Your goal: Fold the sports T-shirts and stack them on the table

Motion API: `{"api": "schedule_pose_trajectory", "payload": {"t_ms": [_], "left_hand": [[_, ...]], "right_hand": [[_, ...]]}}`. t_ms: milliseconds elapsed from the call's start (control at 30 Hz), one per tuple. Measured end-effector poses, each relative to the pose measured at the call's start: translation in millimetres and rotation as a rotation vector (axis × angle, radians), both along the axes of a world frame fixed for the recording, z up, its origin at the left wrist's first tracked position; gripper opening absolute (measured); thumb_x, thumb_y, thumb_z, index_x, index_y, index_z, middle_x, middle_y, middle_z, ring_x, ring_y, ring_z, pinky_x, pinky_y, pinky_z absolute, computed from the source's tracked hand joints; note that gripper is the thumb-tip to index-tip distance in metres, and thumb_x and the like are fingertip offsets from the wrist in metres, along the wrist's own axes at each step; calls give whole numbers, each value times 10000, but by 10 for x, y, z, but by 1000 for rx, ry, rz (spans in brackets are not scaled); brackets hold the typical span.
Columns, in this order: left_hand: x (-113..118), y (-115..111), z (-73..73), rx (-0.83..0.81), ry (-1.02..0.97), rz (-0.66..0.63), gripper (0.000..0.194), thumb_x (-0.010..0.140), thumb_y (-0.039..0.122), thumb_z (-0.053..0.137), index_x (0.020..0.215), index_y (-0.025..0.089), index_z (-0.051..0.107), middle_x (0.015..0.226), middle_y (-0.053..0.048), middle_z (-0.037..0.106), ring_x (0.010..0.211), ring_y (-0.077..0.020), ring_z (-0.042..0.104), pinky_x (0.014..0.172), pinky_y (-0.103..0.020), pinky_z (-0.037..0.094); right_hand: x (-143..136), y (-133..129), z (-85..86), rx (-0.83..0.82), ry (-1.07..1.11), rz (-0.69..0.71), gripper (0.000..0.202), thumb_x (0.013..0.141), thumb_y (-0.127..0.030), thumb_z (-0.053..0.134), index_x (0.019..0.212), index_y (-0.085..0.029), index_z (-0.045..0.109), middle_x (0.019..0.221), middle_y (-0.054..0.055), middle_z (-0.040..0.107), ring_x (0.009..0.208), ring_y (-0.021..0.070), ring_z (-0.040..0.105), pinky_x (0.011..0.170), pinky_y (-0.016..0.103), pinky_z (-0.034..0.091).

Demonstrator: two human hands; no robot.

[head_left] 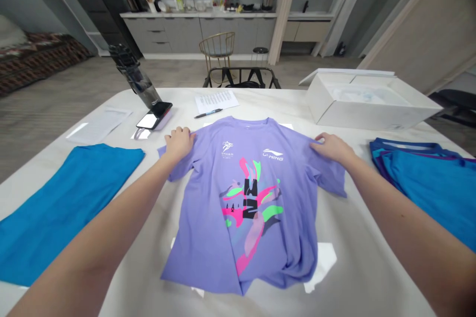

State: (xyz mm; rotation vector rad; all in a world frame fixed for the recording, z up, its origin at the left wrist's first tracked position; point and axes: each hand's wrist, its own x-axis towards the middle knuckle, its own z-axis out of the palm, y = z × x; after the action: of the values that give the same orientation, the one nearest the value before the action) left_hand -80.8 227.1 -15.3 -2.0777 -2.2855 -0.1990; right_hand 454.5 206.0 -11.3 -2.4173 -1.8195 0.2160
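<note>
A purple T-shirt (208,193) lies spread front side up on the table, its collar pointing away from me. White logos and a bright pink, green and black print cover its front; the lower part has wrinkles and a long crease. At the left shoulder and sleeve, my left hand (180,141) grips the cloth with curled fingers. On the opposite side, my right hand (332,147) pinches the fabric at the shoulder seam, thumb and fingers together. Both sleeves hang outward past the hands.
A folded blue garment (67,198) lies left, a stack of folded clothes (431,173) right. Behind are a white open box (372,109), printed sheet (219,101), pen (208,113), phone (154,116) and dark bottle (137,79). A chair (243,77) stands beyond the white table (275,104).
</note>
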Motion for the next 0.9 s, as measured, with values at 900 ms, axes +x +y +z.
{"api": "schedule_pose_trajectory", "payload": {"t_ms": [900], "left_hand": [[1155, 1049, -22, 31, -157, -192, 222, 977, 308, 531, 1099, 187, 670, 1166, -121, 689, 1109, -285, 630, 957, -400, 464]], "right_hand": [[-1007, 1027, -25, 137, 54, 136, 297, 976, -366, 529, 1161, -193, 683, 1092, 140, 731, 1044, 296, 660, 885, 389, 489]]}}
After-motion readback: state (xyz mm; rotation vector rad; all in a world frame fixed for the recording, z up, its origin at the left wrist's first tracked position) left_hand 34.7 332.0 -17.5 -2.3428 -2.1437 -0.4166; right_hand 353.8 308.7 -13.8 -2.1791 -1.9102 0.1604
